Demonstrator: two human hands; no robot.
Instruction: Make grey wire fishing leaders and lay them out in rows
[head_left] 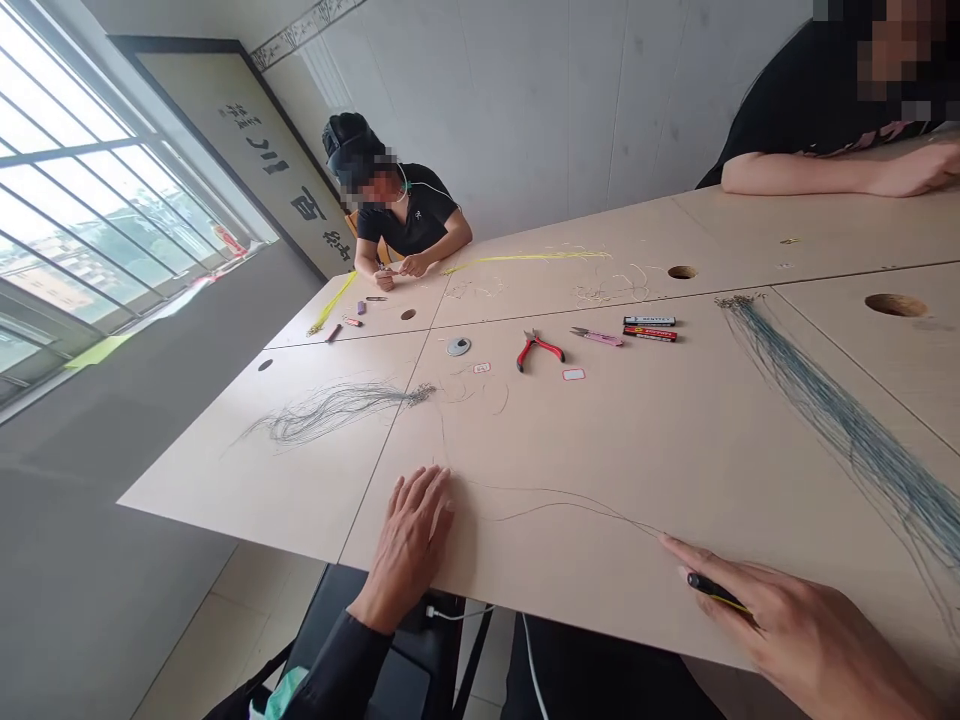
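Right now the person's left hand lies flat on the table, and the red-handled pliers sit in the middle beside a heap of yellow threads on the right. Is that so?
Not quite. In the head view the left hand does lie flat on the table and the red-handled pliers sit in the middle, but the threads on the right are blue-green, not yellow.

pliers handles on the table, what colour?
Red handles on the pliers, mid-table beyond both hands; clearest in the head view.

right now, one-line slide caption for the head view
Left hand flat on the table, right hand pinching a thin wire; red pliers beyond.
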